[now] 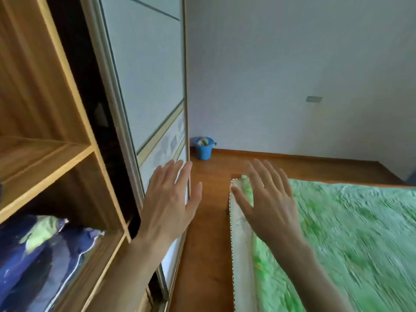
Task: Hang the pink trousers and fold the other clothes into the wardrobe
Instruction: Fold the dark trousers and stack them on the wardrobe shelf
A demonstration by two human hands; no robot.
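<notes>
Here, my left hand (167,203) and my right hand (271,199) are both raised, backs toward me, fingers straight and spread, grasping nothing. The left hand lies in front of the sliding door (144,82) of the wardrobe (45,154); the right hand is over the near corner of the bed (349,233) with its green cover. On a lower wardrobe shelf lies blue and green fabric (38,251), blurred. No pink trousers are visible. A blue bucket (203,147) stands on the floor at the wall.
</notes>
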